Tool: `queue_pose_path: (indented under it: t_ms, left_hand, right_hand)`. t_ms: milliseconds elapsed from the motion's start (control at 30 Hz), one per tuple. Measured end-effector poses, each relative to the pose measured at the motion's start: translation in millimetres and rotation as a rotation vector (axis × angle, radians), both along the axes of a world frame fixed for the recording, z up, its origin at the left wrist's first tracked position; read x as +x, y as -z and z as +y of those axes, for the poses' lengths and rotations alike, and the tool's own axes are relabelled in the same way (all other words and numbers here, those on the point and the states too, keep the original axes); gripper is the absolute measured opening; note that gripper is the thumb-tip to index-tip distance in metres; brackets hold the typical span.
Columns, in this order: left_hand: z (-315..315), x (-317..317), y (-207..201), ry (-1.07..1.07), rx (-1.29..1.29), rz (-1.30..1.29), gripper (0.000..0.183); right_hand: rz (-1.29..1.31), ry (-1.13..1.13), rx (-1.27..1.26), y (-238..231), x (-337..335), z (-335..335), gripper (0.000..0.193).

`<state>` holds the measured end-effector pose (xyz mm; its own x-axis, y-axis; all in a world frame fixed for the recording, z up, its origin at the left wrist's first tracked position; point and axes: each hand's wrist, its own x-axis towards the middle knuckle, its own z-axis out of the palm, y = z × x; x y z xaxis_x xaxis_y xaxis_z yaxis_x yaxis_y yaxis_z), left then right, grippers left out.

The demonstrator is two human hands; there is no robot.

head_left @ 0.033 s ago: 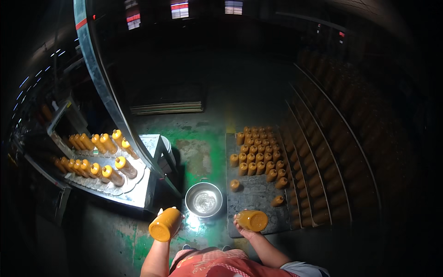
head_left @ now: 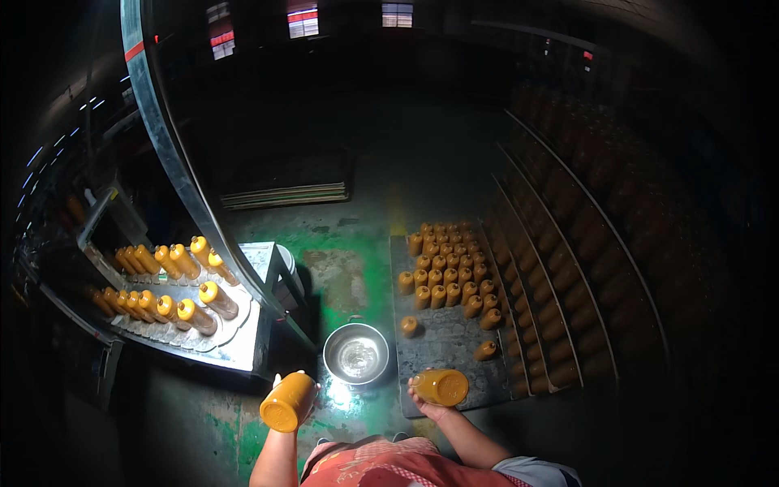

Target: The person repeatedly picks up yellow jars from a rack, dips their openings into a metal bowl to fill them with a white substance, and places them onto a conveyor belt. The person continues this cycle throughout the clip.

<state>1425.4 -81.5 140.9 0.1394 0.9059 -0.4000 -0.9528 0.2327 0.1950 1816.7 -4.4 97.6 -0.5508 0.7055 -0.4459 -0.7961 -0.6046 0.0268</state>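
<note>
My left hand (head_left: 312, 391) is wrapped round an amber-yellow bottle (head_left: 289, 401), whose round base faces toward me; most of the fingers are behind it. In my right hand (head_left: 423, 401) lies a second yellow bottle (head_left: 444, 388), tilted sideways with its base turned to the right. The necks of both bottles are hidden. Between the two hands, a little farther off, a round metal basin (head_left: 357, 355) stands on the floor. It looks to have clear liquid in it.
On the left, a lit machine table (head_left: 243, 325) carries two rows of yellow bottles (head_left: 195, 316) beside a tall metal post (head_left: 162, 122). On the right, a dark board (head_left: 430, 357) holds many upright bottles (head_left: 445, 276), next to dim stacked layers of bottles (head_left: 584, 268). Flat sheets (head_left: 284, 196) lie farther back.
The whole scene has shifted slightly left in view. Both hands keep their bottles, with the left one a touch lower in the picture.
</note>
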Motion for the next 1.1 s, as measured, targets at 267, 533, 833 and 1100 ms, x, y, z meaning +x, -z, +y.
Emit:
queue_pose_path:
  t_ms: [267,533,833,1100]
  left_hand:
    - [-47,-107,-63,0.093,-0.344,0.517,0.058]
    - [-136,-231,-85,-0.019,-0.151,0.561,0.035]
    - [-157,-249,-137,-0.003,-0.169,0.913,0.030]
    - [-134,-212,-153,0.062,-0.126,0.705,0.032]
  right_hand:
    - [0.212,-0.044,0.292,12,-133,-3,0.046]
    - [0.426,-0.050,0.486,12,-317,-66,0.076]
    - [0.468,0.039,0.555,-35,-350,-93,0.065]
    - [0.139,0.151,0.534,-93,-292,-109,0.054]
